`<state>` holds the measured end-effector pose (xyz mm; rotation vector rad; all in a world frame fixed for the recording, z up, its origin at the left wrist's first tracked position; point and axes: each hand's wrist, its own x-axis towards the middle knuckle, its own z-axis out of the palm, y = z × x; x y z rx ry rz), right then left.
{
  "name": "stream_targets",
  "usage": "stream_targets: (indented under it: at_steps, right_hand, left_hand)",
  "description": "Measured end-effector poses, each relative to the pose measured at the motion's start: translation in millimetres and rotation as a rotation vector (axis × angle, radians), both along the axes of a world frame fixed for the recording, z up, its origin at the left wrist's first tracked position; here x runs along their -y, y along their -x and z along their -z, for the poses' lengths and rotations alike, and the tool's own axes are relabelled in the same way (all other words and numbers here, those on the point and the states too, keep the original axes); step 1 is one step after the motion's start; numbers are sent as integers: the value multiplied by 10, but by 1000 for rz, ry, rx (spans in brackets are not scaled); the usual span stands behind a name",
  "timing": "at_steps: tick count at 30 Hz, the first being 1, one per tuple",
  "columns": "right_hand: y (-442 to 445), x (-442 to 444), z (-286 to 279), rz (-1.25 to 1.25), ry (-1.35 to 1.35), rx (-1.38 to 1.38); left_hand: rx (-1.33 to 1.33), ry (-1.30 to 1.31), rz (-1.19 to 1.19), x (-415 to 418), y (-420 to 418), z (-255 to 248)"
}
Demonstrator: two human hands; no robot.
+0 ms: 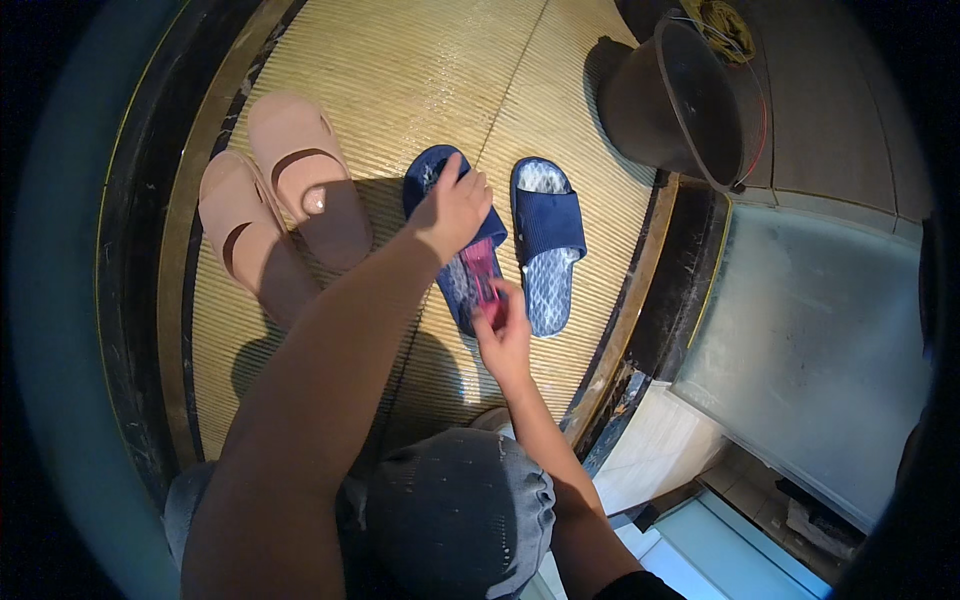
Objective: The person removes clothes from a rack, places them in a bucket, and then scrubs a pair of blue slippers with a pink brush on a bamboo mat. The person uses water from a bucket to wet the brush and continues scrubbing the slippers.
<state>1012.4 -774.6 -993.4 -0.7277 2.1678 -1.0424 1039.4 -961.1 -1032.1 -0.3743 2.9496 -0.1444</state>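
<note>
Two navy slide sandals lie side by side on the ribbed yellow floor, both with white streaks on their insoles that may be foam or a pattern. Over the wide strap of the left navy slide sandal (448, 289), my left hand (455, 206) holds it down, index finger stretched towards the toe. My right hand (507, 334) pinches a pink translucent plastic tool (480, 259) above the heel. The tool's far end reaches the strap opening and is partly hidden. Apart from both hands, the right navy slide sandal (553, 225) lies flat.
Two beige clogs (304, 165) stand to the left on the ribbed floor (390, 75). A dark bucket (652, 105) with a wire handle is at the upper right, near a yellow coil (720, 30). A frosted glass panel (802, 330) lies right, beyond a dark stone border (679, 277).
</note>
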Motion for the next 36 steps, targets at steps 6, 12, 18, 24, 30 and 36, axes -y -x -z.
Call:
stream_targets:
  at_steps: [6,12,18,24,30,36]
  right_hand:
    - [-208,-766,-60,-76,-80,11]
    - [-111,-169,245,-187,103,-49]
    - [329,653,588,-205,131,90]
    - [337,107,-4,-372,-74,87]
    - [208,123,64,-324,-70,-176]
    - [173,709,477,-222,-45,-431]
  left_hand:
    - [398,228,33,-153,195,-269]
    - [334,223,16,-145,208,-139]
    - [171,49,10,-22,85,-63]
    - [64,-22,-32,-14,-12,1]
    - [112,-42,8,65,-2,21]
    - [-148,-91,62,183,-76,53]
